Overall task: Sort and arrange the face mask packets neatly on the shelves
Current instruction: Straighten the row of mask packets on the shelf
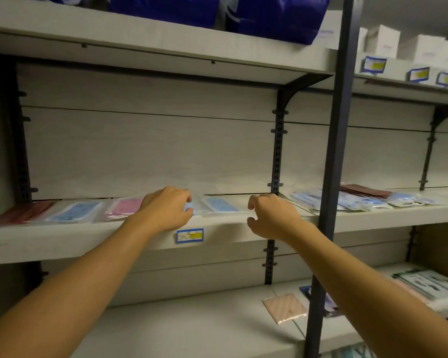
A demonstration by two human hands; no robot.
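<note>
Left hand (166,209) pinches the blue packet (221,204), hiding its nine-o'clock end; right hand (270,215) pinches its three-o'clock edge, blurred.

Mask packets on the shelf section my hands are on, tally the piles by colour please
Dark red piles: 1
Blue piles: 2
Pink piles: 1
Total: 4
The left hand hides part of the right-hand blue pile.

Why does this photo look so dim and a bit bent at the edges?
Head view: dim indoor light, no glare; the wide lens bows the shelf edges; the white boxes and price labels at upper right are smeared, and the left hand and right hand look soft.
</note>
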